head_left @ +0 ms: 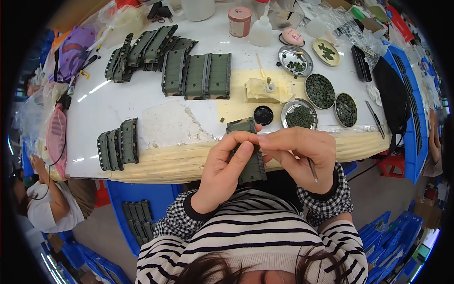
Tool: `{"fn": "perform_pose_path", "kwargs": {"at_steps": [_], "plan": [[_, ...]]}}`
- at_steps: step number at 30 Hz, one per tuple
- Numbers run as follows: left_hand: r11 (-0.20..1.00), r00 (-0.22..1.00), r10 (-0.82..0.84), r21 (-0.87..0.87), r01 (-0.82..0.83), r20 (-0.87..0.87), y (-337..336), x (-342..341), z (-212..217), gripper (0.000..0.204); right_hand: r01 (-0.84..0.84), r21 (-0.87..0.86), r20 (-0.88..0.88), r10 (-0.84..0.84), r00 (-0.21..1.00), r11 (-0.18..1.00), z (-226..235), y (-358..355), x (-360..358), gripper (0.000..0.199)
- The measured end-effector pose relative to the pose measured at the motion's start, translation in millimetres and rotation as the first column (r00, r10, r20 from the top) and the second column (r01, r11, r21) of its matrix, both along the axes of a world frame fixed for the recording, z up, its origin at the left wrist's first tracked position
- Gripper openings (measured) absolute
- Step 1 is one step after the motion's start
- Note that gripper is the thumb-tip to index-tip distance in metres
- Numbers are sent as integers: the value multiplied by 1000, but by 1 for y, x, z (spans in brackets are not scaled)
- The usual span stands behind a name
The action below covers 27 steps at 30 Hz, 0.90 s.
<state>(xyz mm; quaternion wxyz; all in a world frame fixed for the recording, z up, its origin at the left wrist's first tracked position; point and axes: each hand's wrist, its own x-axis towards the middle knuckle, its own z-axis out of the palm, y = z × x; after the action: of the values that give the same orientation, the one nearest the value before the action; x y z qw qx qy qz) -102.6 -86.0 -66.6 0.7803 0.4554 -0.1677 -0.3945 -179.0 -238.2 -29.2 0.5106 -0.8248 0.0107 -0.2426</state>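
My left hand (222, 165) is closed around a dark green plastic part (251, 171), a long curved panel with toothed edges, held over the table's front edge. My right hand (302, 151) meets it there, with thumb and forefinger pinched together at the part's edge beside my left fingertips. A thin metal tool (312, 169), perhaps tweezers, sticks out below my right fingers. Whether a small piece sits in the pinch is hidden. Just beyond my hands are a small black cup (263, 115) of dark liquid and a metal dish (284, 115) of tiny green pieces.
More green panels (197, 78) stand in rows at back left, others (113, 146) at front left. Round tins (333, 90) of small green parts sit at right. A taped block (255, 92) and squeeze bottle (261, 33) stand beyond. A blue crate (118, 189) is below; a person (59, 203) sits left.
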Motion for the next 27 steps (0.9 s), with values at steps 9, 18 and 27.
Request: {"fn": "perform_pose_path", "kwargs": {"at_steps": [9,18,27], "plan": [[997,997,69,-31,-68,22,7,5,-8,19,11,-33,132,-7,991,999,-19,15,10,31],[993,979,93,61,-106,182,14,9,-8,18,102,-493,296,56,954,864,-20,9,11,38],[989,923,59,104,-106,380,14,9,-4,27,133,-542,281,29,959,830,-14,11,7,30]]}}
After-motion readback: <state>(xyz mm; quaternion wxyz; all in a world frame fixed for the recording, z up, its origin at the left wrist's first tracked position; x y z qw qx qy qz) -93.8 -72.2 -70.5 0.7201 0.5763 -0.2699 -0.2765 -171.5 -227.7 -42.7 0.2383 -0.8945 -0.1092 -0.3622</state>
